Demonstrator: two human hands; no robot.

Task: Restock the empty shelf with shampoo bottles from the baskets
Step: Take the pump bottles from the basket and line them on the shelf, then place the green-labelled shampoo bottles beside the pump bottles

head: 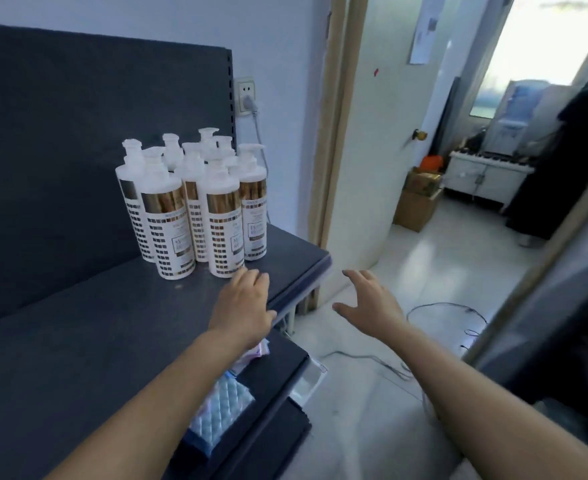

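Several white shampoo bottles with gold labels and pump tops stand upright in a tight cluster at the right end of the dark grey shelf. My left hand hovers over the shelf's front edge just in front of the nearest bottle, fingers relaxed, holding nothing. My right hand is spread open in the air to the right of the shelf, past its corner, also empty. No basket is in view.
A lower shelf holds blue quilted packs. A wall socket with a plug is behind the bottles. An open doorway on the right leads to a tiled floor with cables and cardboard boxes.
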